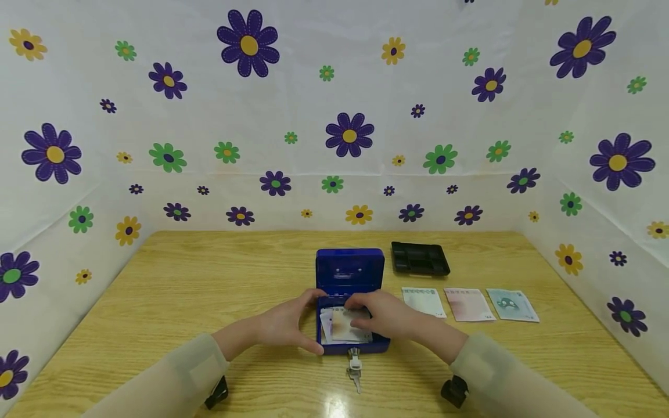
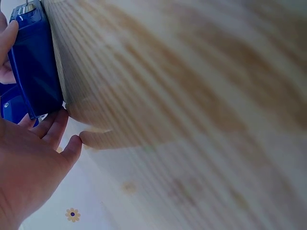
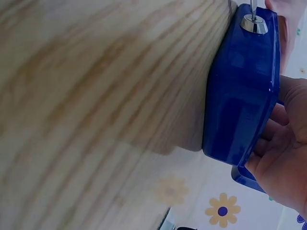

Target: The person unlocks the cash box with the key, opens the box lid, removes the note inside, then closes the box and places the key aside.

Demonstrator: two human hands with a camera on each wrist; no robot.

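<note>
A blue metal cash box [image 1: 352, 348] stands on the table with its lid [image 1: 350, 267] raised at the back. Several banknotes [image 1: 340, 328] lie inside, a brownish one on top. My left hand [image 1: 282, 322] grips the box's left side, thumb at the front corner and fingers toward the back. The right hand [image 1: 389, 313] reaches in over the right wall, thumb and forefinger apart above the top banknote; its other fingertips are hidden. In the right wrist view those fingers pass behind the box wall. Keys [image 1: 355, 368] hang from the front lock.
A black compartment tray [image 1: 420, 259] lies behind and right of the box. Right of it, a pale green banknote [image 1: 423, 302], a pinkish banknote [image 1: 469, 305] and a teal banknote [image 1: 512, 305] lie in a row on the wooden table [image 1: 209, 273]. A flowered cloth [image 1: 292, 104] surrounds the table.
</note>
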